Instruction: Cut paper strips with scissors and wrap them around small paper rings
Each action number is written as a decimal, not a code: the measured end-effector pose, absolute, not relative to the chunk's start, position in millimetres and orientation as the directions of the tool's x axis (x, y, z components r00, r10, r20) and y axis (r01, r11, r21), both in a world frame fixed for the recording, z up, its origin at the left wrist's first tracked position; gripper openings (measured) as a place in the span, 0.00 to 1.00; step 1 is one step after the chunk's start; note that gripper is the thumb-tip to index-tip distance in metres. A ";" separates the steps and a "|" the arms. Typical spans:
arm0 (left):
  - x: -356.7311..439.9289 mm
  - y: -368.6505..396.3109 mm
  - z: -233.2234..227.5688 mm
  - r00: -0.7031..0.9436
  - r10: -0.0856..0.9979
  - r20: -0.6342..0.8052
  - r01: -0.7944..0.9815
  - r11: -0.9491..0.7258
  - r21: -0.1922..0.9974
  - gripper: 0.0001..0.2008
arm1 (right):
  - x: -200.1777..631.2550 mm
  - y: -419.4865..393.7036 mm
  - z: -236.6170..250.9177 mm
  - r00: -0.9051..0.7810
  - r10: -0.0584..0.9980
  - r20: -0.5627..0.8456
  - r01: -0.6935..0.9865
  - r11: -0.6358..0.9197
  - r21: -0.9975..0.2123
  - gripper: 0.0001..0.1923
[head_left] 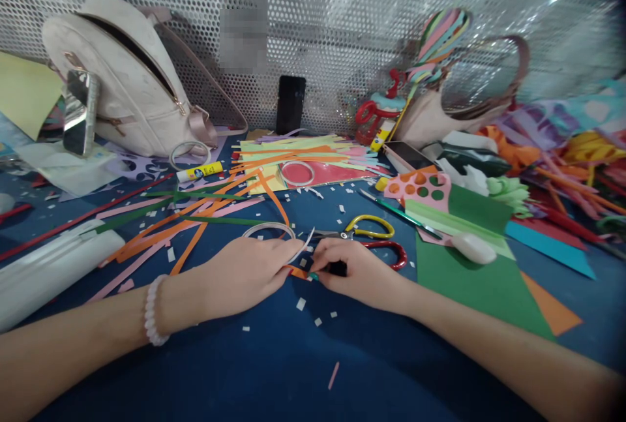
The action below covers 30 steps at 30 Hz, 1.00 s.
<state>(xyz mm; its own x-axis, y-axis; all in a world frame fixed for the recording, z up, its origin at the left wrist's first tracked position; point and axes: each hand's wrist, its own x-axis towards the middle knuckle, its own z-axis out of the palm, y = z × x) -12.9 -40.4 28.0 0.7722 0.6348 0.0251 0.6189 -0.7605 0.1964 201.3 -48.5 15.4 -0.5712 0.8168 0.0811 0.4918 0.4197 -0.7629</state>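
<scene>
My left hand [229, 278], with a beaded bracelet at its wrist, is closed on a short orange paper strip [298, 272]. At the strip's other end, the fingers of my right hand [359, 272] are pinched together. A small green bit [313, 276] shows at those fingertips; I cannot tell what it is. A thin white strip [304, 246] stands up by my left fingertips. Just behind my left hand lies a roll of tape [267, 226], partly covered. Scissors [348, 235] with one yellow and one red handle lie behind my right hand.
Orange, green and pink paper strips [195, 213] spread at left, near a glue stick [200, 172]. More strips [293, 154] are piled at the back before an upright phone [291, 104]. Green paper [469, 278], a teal pen-like tool [398, 213] and a bag [440, 112] are right; a backpack [132, 83] stands left.
</scene>
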 end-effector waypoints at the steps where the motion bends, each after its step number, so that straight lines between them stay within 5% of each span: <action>1: -12.9 -40.3 27.8 0.771 0.636 0.023 0.620 -0.758 0.201 0.07 | 201.7 -48.5 15.0 -0.571 0.816 0.085 0.495 0.426 -0.757 0.10; 14: -13.5 -40.2 25.2 0.775 0.632 0.022 0.618 -0.764 0.187 0.07 | 202.2 -51.3 11.7 -0.721 0.643 0.259 0.488 0.736 -0.470 0.10; 30: -12.0 -40.7 26.7 0.778 0.628 0.000 0.616 -0.762 0.201 0.11 | 194.3 -50.4 23.7 -0.661 0.749 0.048 0.678 0.623 -0.390 0.07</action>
